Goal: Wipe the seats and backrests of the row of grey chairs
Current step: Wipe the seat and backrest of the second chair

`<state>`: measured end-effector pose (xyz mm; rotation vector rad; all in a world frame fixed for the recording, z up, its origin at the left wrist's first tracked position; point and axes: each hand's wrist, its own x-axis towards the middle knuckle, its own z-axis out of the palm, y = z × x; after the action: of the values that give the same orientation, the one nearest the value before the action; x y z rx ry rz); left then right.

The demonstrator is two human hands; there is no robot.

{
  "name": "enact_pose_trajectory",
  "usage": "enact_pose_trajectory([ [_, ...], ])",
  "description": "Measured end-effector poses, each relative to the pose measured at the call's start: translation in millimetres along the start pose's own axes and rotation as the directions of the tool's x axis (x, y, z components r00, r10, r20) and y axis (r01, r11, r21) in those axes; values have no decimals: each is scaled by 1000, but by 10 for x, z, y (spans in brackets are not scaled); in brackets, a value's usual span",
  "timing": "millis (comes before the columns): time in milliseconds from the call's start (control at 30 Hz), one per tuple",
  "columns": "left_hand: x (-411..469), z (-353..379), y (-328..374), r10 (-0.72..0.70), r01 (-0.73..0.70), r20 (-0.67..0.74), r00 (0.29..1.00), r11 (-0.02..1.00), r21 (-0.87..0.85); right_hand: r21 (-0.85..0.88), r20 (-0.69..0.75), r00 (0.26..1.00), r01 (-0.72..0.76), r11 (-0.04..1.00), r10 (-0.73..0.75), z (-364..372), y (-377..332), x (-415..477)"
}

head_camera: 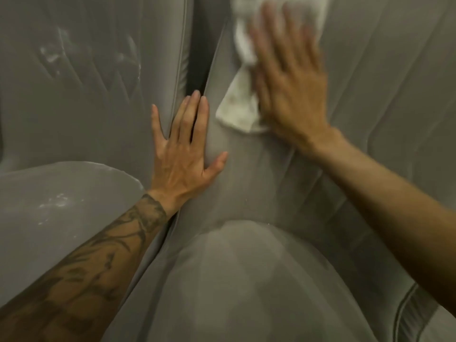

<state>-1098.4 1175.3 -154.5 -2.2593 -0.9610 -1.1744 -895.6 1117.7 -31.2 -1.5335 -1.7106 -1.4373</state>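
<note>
I see two grey chairs side by side, close up. My right hand lies flat on the backrest of the right chair, fingers straight and slightly spread, pressing a white cloth against the fabric. The cloth sits under the palm and fingers. One crumpled corner sticks out below and to the left of the hand, and more of it shows above the fingertips at the top edge. My left hand holds nothing. It is spread flat over the seam between the chairs, with its little finger on the left chair and its thumb on the right one. Its middle fingertips reach the dark gap that runs up between the backrests. The cloth's lower corner lies just beside those fingertips, not touching them.

The right hand and the upper cloth are smeared with blur, so I cannot make out the fingertips or how the cloth is folded. The top of the cloth is cut off by the frame. The left backrest carries pale streaks and smudges, and I cannot tell what they are. The left seat shows similar white flecks. The right seat fills the bottom centre, hazy and pale. My left forearm, tattooed, crosses the lower left and hides part of the seam
</note>
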Motion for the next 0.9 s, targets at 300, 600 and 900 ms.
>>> enact_pose_trajectory([
  [300, 2, -91, 16, -17, 19, 59, 998, 999, -34, 260, 166, 979, -159, 952, 119, 36, -908, -865],
  [600, -1265, -502, 45, -38, 55, 333, 942, 998, -40, 249, 53, 995, -96, 964, 85, 162, -726, -565],
  [900, -1808, -774, 206, -309, 333, 515, 800, 942, 48, 549, 190, 881, 271, 791, -434, -117, -1457, -1580],
])
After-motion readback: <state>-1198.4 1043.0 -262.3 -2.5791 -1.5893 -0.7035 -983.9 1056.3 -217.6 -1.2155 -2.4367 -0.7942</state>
